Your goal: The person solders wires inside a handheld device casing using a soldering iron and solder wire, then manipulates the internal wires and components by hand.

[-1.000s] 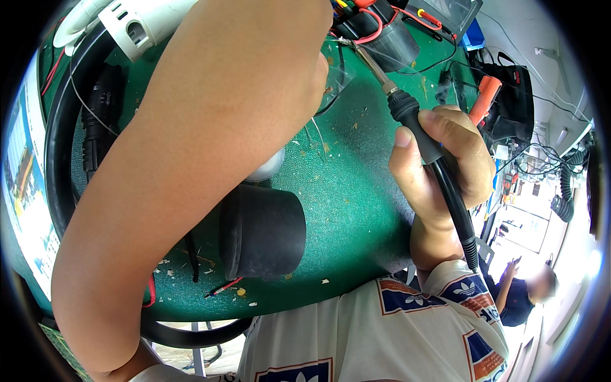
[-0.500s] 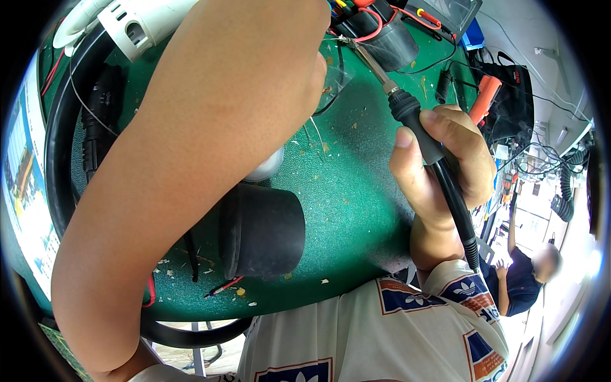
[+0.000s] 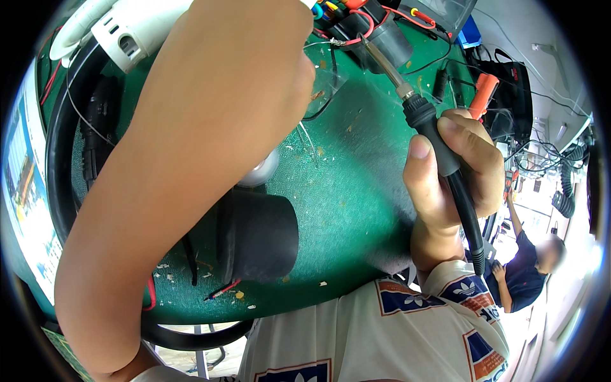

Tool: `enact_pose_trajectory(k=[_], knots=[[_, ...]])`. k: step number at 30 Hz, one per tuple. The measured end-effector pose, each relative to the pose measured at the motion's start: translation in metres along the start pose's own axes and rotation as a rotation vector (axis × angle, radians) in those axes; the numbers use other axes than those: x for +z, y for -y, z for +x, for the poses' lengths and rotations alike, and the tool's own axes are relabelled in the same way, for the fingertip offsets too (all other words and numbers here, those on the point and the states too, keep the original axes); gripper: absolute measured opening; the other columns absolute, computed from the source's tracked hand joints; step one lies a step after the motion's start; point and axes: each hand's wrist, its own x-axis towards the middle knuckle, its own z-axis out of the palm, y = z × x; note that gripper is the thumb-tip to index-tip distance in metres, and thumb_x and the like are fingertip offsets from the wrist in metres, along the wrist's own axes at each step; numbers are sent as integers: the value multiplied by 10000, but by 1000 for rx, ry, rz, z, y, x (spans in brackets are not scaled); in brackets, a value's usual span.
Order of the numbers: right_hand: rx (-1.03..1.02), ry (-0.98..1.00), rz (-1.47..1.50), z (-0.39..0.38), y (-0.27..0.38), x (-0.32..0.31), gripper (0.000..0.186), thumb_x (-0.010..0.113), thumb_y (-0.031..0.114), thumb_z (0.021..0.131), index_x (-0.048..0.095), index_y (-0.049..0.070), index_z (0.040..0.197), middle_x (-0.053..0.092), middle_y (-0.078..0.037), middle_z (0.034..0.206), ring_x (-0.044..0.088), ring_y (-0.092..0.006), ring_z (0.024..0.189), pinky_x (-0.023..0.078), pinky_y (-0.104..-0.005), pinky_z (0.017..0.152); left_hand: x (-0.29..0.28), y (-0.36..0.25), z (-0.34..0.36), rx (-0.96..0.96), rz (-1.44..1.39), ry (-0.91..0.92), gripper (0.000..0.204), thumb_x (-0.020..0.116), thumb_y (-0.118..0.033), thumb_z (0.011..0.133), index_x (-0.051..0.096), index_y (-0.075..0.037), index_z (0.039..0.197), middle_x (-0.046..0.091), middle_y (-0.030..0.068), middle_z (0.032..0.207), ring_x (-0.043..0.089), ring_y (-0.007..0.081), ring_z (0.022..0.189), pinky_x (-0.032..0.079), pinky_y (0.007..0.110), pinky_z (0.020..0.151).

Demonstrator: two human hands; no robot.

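My right hand [image 3: 455, 169] is wrapped round the dark grip of a soldering iron [image 3: 388, 71], thumb and fingers closed on it. The iron's bare tip points up and left, close to a red wire [image 3: 364, 32]. Left of the tip, a shiny bare wire joint [image 3: 336, 42] runs toward my left hand [image 3: 304, 79]. That hand is at the top, beyond my forearm; its fingers are hidden, so what they hold cannot be seen. A thin silvery wire [image 3: 310, 137] lies below it. Behind the iron's tip stands a black cylindrical part [image 3: 393, 44].
A second black cylinder [image 3: 264, 235] lies on the green mat [image 3: 347, 216] under my forearm. A white device [image 3: 130, 38] and a black ring [image 3: 60, 140] are at the left. An orange-handled tool [image 3: 484, 95] lies at the right; beyond is another person [image 3: 525, 274].
The iron has drawn back to the right, its tip leaving the wire joint. My left hand and the wires have shifted slightly left.
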Motion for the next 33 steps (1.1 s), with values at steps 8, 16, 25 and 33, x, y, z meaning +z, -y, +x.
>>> enact_pose_trajectory(k=[8,16,25,33], knots=[[82,-22,60,-11,-5,-14,328,799,57,749,559,-51,945,635,-170,766,568,-255,563,475,-363,522,13,13,3,115,55,-74,95,645,-30,802,606,-18,716,503,75,491,461,140,402,332,295,443],[130,6,63,-1,-5,-7,257,794,54,721,595,-16,867,635,-123,721,561,-244,519,464,-340,497,4,6,3,3,-33,-6,54,631,14,789,596,-2,752,443,85,511,461,196,445,339,338,467],[158,39,47,-1,-2,1,257,804,58,707,611,-13,861,641,-113,711,591,-249,529,477,-338,507,0,11,2,18,-35,-51,75,635,36,775,583,2,733,446,93,527,468,224,462,354,348,481],[169,49,44,-1,1,3,246,805,46,694,625,-13,851,647,-111,721,598,-255,538,479,-338,510,2,13,2,81,47,-62,114,648,33,765,561,-7,702,454,83,513,469,216,440,357,339,468]])
